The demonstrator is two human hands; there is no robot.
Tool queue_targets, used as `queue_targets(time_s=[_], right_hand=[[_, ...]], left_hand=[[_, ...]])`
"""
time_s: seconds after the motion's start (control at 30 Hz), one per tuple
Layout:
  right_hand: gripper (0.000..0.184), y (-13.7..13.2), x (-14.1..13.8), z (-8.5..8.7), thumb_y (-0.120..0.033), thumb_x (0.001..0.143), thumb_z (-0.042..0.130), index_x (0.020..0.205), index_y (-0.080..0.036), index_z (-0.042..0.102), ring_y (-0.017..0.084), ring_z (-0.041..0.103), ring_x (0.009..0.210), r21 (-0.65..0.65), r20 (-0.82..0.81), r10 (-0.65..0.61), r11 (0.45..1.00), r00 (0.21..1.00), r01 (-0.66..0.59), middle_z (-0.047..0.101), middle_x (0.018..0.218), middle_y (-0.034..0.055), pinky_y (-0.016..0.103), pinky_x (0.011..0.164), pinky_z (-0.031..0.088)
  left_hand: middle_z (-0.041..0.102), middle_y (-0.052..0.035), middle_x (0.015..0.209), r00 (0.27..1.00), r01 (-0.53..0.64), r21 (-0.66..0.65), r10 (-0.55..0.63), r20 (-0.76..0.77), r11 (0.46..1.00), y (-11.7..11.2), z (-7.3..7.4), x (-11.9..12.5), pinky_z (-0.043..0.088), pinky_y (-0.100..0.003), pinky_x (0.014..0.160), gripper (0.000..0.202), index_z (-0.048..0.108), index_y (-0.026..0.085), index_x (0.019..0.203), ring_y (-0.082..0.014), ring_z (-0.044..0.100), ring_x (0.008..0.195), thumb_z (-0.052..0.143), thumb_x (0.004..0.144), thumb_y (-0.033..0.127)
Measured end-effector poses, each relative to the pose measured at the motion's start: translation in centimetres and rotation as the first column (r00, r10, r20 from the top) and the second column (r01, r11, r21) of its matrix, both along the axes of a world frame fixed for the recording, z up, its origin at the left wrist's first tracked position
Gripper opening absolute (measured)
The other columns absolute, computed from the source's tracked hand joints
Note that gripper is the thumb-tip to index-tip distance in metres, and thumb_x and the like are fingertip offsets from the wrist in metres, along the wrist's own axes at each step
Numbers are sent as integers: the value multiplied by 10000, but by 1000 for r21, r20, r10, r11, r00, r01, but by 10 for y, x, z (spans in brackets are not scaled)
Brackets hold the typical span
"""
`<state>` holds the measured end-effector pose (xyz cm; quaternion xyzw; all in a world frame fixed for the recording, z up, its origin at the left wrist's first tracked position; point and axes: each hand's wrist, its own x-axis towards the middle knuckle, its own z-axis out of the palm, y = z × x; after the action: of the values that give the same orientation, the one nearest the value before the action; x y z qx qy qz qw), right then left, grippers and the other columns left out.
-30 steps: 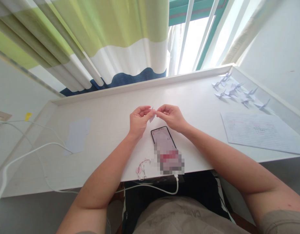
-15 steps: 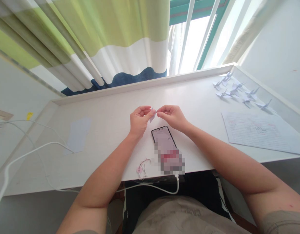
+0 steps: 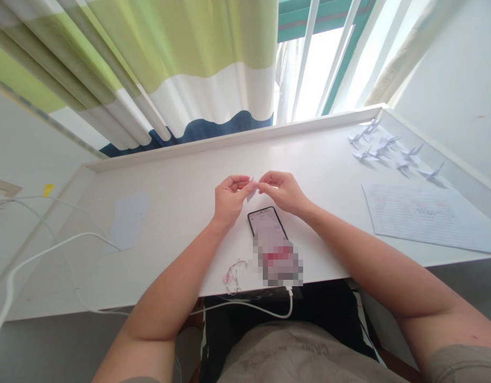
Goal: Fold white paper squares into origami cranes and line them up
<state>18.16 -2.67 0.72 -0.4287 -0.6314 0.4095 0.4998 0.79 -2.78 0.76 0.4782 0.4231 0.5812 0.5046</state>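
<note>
Above the middle of the white desk (image 3: pixel 181 213), my left hand (image 3: pixel 228 199) and my right hand (image 3: pixel 282 191) meet fingertip to fingertip. Both pinch a small folded piece of pale paper (image 3: pixel 251 192) held between them, a little above the desk. Directly below the hands lies a phone (image 3: pixel 269 234) with its screen lit, its charging cable running off the front edge.
Several folded paper cranes (image 3: pixel 384 149) stand at the back right corner. A lined written sheet (image 3: pixel 424 215) lies at the right. Blank paper slips (image 3: pixel 127 221) lie at the left, with white cables (image 3: pixel 49 250) beside them. A small beaded bracelet (image 3: pixel 231 275) rests near the front edge.
My hands have drawn slightly closer together around the folded paper; otherwise nothing has moved.
</note>
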Motion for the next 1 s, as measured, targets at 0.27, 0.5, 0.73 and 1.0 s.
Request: queue_targets(time_s=[0.27, 0.5, 0.73, 1.0], right_hand=[[316, 1, 0, -2, -516, 910, 801, 844, -211, 750, 202, 735, 771, 41, -50, -4, 999, 999, 6, 789, 836, 46, 408, 814, 596], [396, 2, -1, -6, -611, 881, 826, 874, -220, 759, 216, 757, 824, 20, -70, -6, 1000, 998, 8, 806, 877, 50, 425, 870, 606], [209, 3, 2, -1, -422, 862, 811, 807, -225, 766, 200, 729, 798, 47, -93, -92, 994, 991, 97, 787, 806, 21, 417, 864, 591], [241, 9, 9, 3, -445, 809, 829, 797, -227, 726, 183, 706, 717, -81, -256, -148, 988, 955, 131, 743, 765, 10, 390, 781, 624]], left_hand=[[811, -44, 864, 997, 71, -58, -72, 1, 996, 0, 1, -3, 579, -316, 740, 455, 799, 199, 968, -167, 742, 769, 1032, 660, 437], [834, -61, 871, 1000, 6, -41, -6, 4, 999, 2, 1, -3, 610, -373, 859, 427, 797, 199, 862, -220, 790, 869, 1043, 623, 453], [842, -113, 1109, 999, 13, 7, -13, -50, 1000, 1, 3, -3, 593, -385, 911, 420, 789, 206, 1041, -258, 777, 1079, 955, 755, 466], [765, -31, 740, 967, 147, -62, -156, -203, 987, 5, -4, -7, 538, -310, 685, 244, 762, 182, 920, -161, 676, 662, 878, 760, 325]])
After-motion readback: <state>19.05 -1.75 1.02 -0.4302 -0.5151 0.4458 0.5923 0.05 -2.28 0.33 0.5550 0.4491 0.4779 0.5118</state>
